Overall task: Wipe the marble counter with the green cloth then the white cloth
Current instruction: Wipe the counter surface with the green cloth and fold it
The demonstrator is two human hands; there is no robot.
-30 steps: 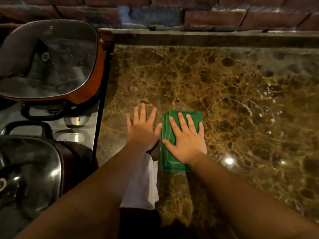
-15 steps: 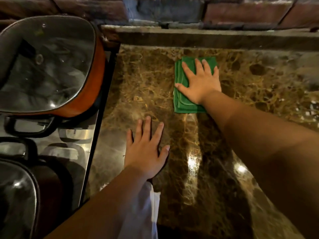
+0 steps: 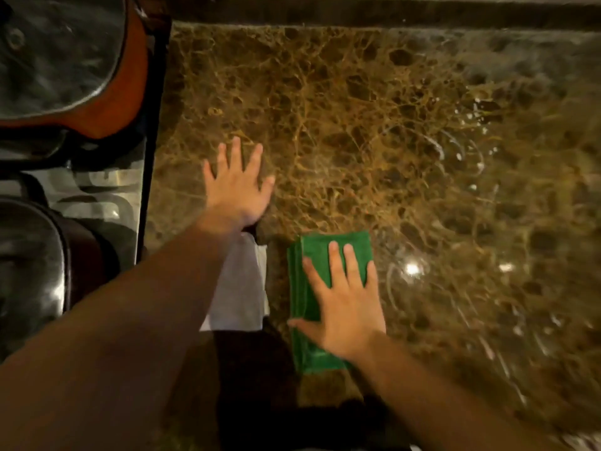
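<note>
Two cloths in play. Green cloth [image 3: 328, 252] lies folded in a thick pad on the marble surface [image 3: 374, 125] near its front edge, approx 6 o'clock in view. Right hand [image 3: 346, 304] is flat on top, fingers spread, palm pressing down; no pinch, grip open and splayed over the cloth. Left hand [image 3: 237, 187] rests flat on bare marble at approx 9 o'clock from centre, fingers apart, holding nothing. White cloth [image 3: 240, 288] hangs from under the left forearm, just beside the green one at its 9 o'clock; what it's draped over, can't tell.

Handling, as a guess: green pad is soft, light, several layers, so prob. bunches or unfolds if pushed by one corner. Best held w/ flat palm over the middle. Marble looks glossy w/ wet streaks at 3 o'clock, so the pad should slide easily; stiff, not fragile. White cloth looks thin and limp; take it by an edge and fold before use.
</note>
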